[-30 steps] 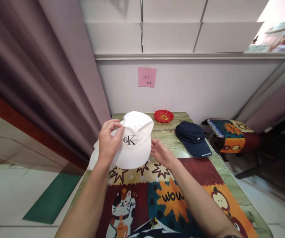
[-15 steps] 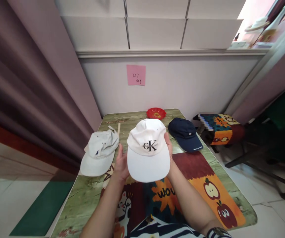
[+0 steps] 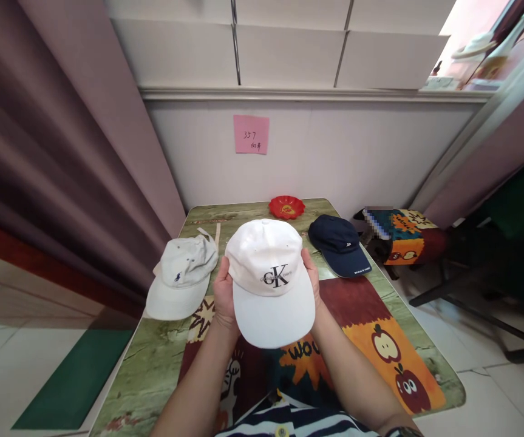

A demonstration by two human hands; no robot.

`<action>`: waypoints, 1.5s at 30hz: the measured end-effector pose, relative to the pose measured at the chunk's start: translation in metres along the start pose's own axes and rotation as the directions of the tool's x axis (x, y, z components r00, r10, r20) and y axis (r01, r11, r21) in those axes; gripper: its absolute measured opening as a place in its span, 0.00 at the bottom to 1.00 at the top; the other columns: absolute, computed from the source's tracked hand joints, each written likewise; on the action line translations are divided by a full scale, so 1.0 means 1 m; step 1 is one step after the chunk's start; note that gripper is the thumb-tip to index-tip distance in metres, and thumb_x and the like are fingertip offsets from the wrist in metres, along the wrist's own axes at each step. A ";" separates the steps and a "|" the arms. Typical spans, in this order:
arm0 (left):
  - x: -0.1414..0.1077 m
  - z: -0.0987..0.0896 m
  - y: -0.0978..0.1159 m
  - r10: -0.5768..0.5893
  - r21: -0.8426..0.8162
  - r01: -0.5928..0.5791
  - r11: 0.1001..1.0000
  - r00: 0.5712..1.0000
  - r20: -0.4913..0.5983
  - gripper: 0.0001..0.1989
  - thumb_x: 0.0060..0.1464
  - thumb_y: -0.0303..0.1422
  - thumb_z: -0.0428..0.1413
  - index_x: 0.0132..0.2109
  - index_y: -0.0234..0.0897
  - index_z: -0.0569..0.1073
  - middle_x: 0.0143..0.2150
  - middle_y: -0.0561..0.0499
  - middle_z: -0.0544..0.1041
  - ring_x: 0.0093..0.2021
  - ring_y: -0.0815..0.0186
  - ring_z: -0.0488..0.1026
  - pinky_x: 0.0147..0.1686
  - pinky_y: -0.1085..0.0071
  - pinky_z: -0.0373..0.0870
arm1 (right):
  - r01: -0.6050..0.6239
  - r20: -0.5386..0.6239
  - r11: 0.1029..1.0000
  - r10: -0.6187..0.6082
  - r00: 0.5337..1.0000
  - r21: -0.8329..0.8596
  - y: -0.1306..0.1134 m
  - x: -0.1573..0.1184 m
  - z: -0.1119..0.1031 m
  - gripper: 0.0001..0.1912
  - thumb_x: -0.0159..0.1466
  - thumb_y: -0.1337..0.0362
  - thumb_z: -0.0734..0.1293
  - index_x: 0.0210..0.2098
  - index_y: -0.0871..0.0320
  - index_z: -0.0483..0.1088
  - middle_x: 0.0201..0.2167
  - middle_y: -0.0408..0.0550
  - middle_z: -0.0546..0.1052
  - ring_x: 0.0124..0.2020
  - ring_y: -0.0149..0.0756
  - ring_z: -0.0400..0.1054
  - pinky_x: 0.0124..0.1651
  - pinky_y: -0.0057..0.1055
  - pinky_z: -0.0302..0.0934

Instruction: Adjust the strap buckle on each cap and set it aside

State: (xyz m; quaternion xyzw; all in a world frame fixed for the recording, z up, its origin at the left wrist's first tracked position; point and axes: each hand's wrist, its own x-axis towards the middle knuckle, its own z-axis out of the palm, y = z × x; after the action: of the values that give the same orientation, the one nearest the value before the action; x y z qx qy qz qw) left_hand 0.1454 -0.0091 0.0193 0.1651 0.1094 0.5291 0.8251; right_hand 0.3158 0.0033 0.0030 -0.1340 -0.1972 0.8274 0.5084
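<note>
White cap [image 3: 262, 249], held above the middle of a green, wood-patterned table [image 3: 152, 346], directly between two bare hands. The left hand [image 3: 225, 294] is closed around its left side, the right hand [image 3: 315, 282] around its right; both touch it, neither nearer. Its long axis, crown to brim, runs from the table's far edge toward the near edge, brim facing the person, slightly rightward. A pale grey cap [image 3: 187, 264] lies at the left edge, a navy cap [image 3: 334, 240] by the right.

On table [image 3: 138, 370]: first cap [image 3: 182, 273] at left edge, second cap [image 3: 337, 243] near right, dish [image 3: 286, 207] near back; between caps, third cap [image 3: 266, 267].
</note>
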 end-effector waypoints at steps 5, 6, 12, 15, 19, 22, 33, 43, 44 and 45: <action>0.002 0.003 0.003 0.000 -0.043 -0.005 0.999 0.994 -0.108 0.33 0.66 0.48 0.38 0.70 0.34 0.59 0.63 0.41 0.72 0.66 0.49 0.65 0.68 0.51 0.50 | -0.039 -0.030 0.999 0.039 0.999 0.003 0.001 0.005 -0.001 0.37 0.67 0.39 0.52 0.63 0.58 0.64 0.58 0.53 0.75 0.65 0.51 0.61 0.69 0.58 0.44; 0.003 0.002 0.004 -0.006 -0.037 0.001 0.999 0.992 -0.125 0.34 0.67 0.49 0.38 0.70 0.33 0.59 0.62 0.40 0.73 0.65 0.49 0.66 0.68 0.50 0.51 | -0.037 -0.029 0.999 0.037 0.999 0.000 0.001 0.005 -0.001 0.37 0.67 0.39 0.52 0.63 0.58 0.64 0.57 0.53 0.75 0.65 0.51 0.61 0.69 0.57 0.44; 0.007 -0.006 0.014 -0.051 0.174 0.084 0.981 0.981 -0.188 0.36 0.64 0.53 0.41 0.67 0.35 0.64 0.55 0.41 0.79 0.60 0.47 0.71 0.63 0.49 0.62 | -0.029 -0.031 0.994 0.026 0.999 -0.102 -0.007 -0.001 -0.003 0.40 0.64 0.34 0.54 0.63 0.57 0.64 0.57 0.54 0.76 0.63 0.51 0.64 0.67 0.57 0.49; 0.009 -0.009 0.023 -0.018 0.256 0.084 0.963 0.969 -0.248 0.33 0.64 0.51 0.43 0.66 0.35 0.65 0.53 0.41 0.80 0.60 0.48 0.72 0.61 0.49 0.64 | 0.003 -0.075 0.988 -0.015 0.997 -0.156 -0.018 -0.003 -0.008 0.35 0.66 0.37 0.54 0.60 0.54 0.67 0.55 0.51 0.77 0.62 0.49 0.65 0.67 0.54 0.53; 0.017 -0.007 0.036 0.078 0.342 0.022 0.939 0.958 -0.275 0.25 0.63 0.43 0.50 0.63 0.37 0.69 0.51 0.42 0.81 0.59 0.49 0.72 0.61 0.51 0.65 | 0.115 -0.097 0.945 -0.151 0.984 -0.306 -0.035 -0.004 -0.012 0.24 0.65 0.46 0.63 0.54 0.54 0.72 0.52 0.48 0.79 0.60 0.45 0.68 0.66 0.46 0.56; 0.026 0.000 0.045 0.159 0.414 -0.042 0.909 0.954 -0.253 0.21 0.59 0.39 0.56 0.57 0.38 0.74 0.49 0.44 0.82 0.58 0.50 0.73 0.60 0.53 0.66 | 0.195 -0.062 0.879 -0.245 0.967 -0.435 -0.051 -0.004 -0.010 0.21 0.57 0.59 0.72 0.50 0.54 0.74 0.49 0.47 0.81 0.56 0.46 0.71 0.64 0.44 0.59; 0.010 0.001 0.067 0.014 0.937 -0.002 0.348 1.000 -0.003 0.10 0.50 0.38 0.64 0.35 0.36 0.78 0.33 0.49 0.79 0.35 0.61 0.73 0.38 0.68 0.67 | 0.191 0.035 0.372 -0.388 0.921 -0.908 -0.075 -0.015 -0.036 0.07 0.52 0.62 0.71 0.30 0.58 0.76 0.32 0.45 0.80 0.36 0.40 0.72 0.45 0.36 0.65; -0.024 -0.006 0.046 0.156 0.999 0.040 0.018 0.987 -0.042 0.10 0.50 0.40 0.62 0.32 0.38 0.78 0.32 0.50 0.77 0.36 0.59 0.72 0.37 0.68 0.68 | 0.103 0.116 -0.057 -0.317 0.941 -0.993 -0.060 -0.062 0.005 0.12 0.62 0.67 0.62 0.38 0.54 0.77 0.40 0.47 0.81 0.43 0.43 0.74 0.48 0.38 0.63; -0.026 -0.005 0.044 0.173 0.999 0.044 -0.010 0.984 -0.041 0.09 0.51 0.40 0.61 0.32 0.38 0.78 0.31 0.50 0.77 0.35 0.60 0.71 0.36 0.69 0.67 | 0.123 0.143 -0.083 -0.306 0.941 -0.989 -0.058 -0.067 0.014 0.11 0.64 0.66 0.63 0.39 0.54 0.77 0.40 0.48 0.81 0.42 0.44 0.74 0.47 0.38 0.64; -0.029 -0.004 0.042 0.181 0.998 0.046 -0.039 0.983 -0.039 0.09 0.52 0.40 0.60 0.33 0.39 0.78 0.31 0.50 0.76 0.34 0.61 0.71 0.34 0.70 0.66 | 0.165 0.191 -0.116 -0.275 0.942 -0.980 -0.056 -0.072 0.023 0.10 0.65 0.64 0.64 0.41 0.53 0.78 0.40 0.49 0.81 0.42 0.44 0.74 0.48 0.39 0.64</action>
State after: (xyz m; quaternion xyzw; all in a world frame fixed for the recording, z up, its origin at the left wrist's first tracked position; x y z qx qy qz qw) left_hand 0.0972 -0.0192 0.0322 0.6706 0.5129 0.3390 0.4150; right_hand 0.3820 -0.0431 0.0510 -0.4580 -0.7365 0.3162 0.3845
